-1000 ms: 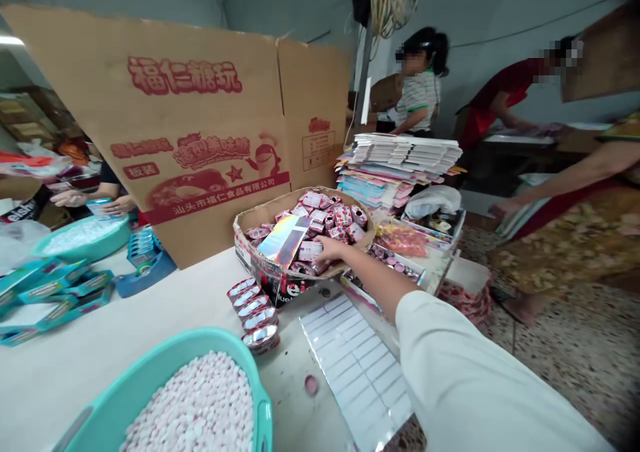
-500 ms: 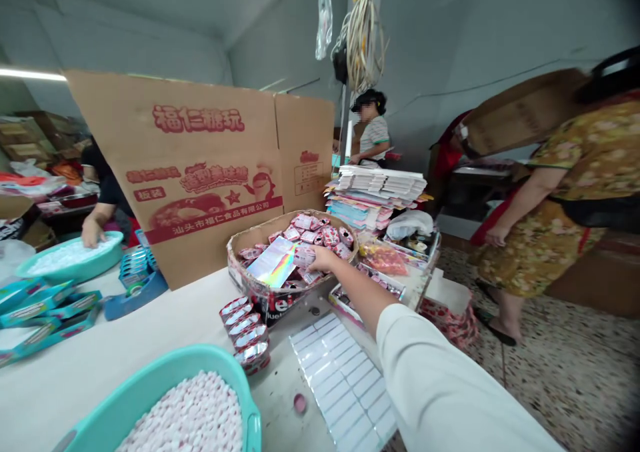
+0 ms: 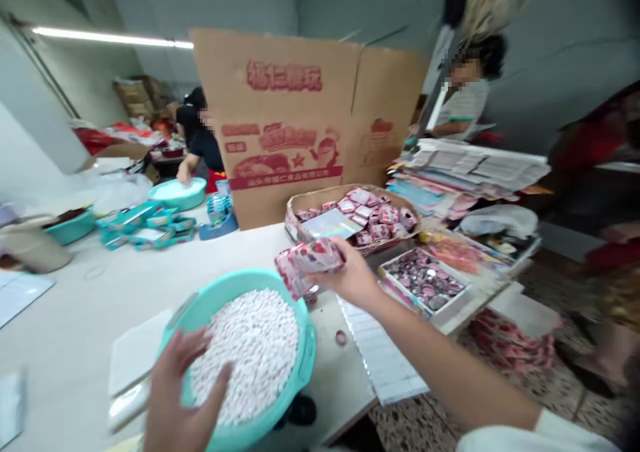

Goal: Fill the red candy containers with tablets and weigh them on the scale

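Note:
My right hand (image 3: 350, 275) is closed around a pink-and-red printed packet (image 3: 313, 259), held above the table near the basin's far right rim. Whether it is one packet or more is hard to tell through the blur. My left hand (image 3: 183, 392) is open, thumb and fingers spread, over the near left side of a teal basin (image 3: 173, 329) and holding nothing. Small white pellets, like candies (image 3: 250, 352), fill the basin. Behind my right hand, a low cardboard tray (image 3: 295, 229) holds many similar pink packets (image 3: 383, 215) and a shiny card (image 3: 333, 225).
A large carton (image 3: 285, 112) stands behind the tray. To the right are a box of small round pink and silver pieces (image 3: 425, 279), a label sheet (image 3: 385, 359) and stacked papers (image 3: 475, 165). Teal boxes (image 3: 150, 225) lie left. Two co-workers stand farther back.
My right hand has come out of the tray toward the basin with the packet. My left hand has entered view over the basin. The camera view has turned left.

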A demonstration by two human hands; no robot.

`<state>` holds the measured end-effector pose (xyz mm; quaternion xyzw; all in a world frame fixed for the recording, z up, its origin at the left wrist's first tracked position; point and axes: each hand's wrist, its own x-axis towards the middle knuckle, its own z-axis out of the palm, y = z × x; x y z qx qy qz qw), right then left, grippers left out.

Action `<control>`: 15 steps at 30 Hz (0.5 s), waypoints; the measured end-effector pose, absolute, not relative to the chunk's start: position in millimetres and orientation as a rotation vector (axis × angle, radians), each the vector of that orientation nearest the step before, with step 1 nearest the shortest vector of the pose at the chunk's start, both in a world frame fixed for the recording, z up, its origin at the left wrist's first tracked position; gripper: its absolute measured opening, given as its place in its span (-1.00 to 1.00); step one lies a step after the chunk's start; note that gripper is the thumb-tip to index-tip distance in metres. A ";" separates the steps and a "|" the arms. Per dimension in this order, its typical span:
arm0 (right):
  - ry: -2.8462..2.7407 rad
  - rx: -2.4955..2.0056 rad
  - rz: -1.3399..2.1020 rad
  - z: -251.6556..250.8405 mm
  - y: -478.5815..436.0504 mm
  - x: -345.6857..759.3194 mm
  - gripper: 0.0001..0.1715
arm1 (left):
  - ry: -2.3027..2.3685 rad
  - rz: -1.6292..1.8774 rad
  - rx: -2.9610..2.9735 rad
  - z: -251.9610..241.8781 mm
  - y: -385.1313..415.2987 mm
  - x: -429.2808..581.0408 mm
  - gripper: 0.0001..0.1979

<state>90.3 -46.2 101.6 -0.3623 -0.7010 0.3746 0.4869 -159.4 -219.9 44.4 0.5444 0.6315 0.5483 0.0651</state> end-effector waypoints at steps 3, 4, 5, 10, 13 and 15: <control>-1.386 -0.771 1.441 72.8 -103.2 29.4 -0.27 | 1.775 1.349 1.706 37.6 -205.7 -163.0 0.03; -1.285 -0.781 1.548 64.2 -116.1 14.1 -0.27 | 1.736 1.323 1.647 36.6 -199.9 -163.8 0.01; -1.199 -0.810 1.624 56.7 -125.4 2.3 -0.28 | 1.701 1.307 1.587 35.9 -195.2 -164.5 -0.03; -1.100 -0.967 1.684 43.2 -129.9 -3.2 -0.33 | 1.631 1.422 1.306 31.9 -194.1 -172.0 -0.15; -1.076 -1.081 1.516 49.4 -116.1 28.6 -0.34 | 1.735 1.464 1.199 27.5 -200.4 -180.3 -0.27; -1.150 -1.237 1.373 50.5 -107.2 59.1 -0.34 | 1.832 1.463 1.187 26.9 -203.7 -185.6 -0.36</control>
